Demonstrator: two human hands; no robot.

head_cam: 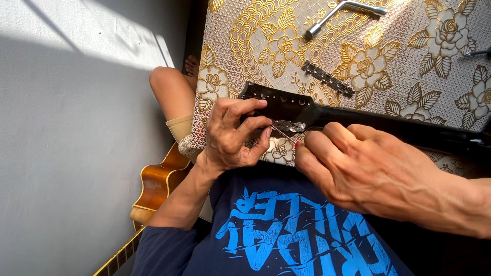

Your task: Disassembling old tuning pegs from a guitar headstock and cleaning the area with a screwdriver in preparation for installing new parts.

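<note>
At far left a second guitar (pixel 153 186) leans by the wall, untouched. My left hand (pixel 232 134) is closed around the end of the black headstock (pixel 286 105), thumb on top, fingertips pinching a tuner strip (pixel 288 125) against its near edge. My right hand (pixel 358 168) is closed on a thin screwdriver (pixel 284 134) whose tip meets that strip; only a little red of the handle shows at my fingers. The headstock lies across the table (pixel 450 66), its neck running off to the right. As I judge it, this near strip is seated but not yet fastened; a second tuner strip (pixel 327 79) lies loose on the table beyond the headstock, and a wrench (pixel 343 14) rests farther back, so the far side is left to fit
</note>
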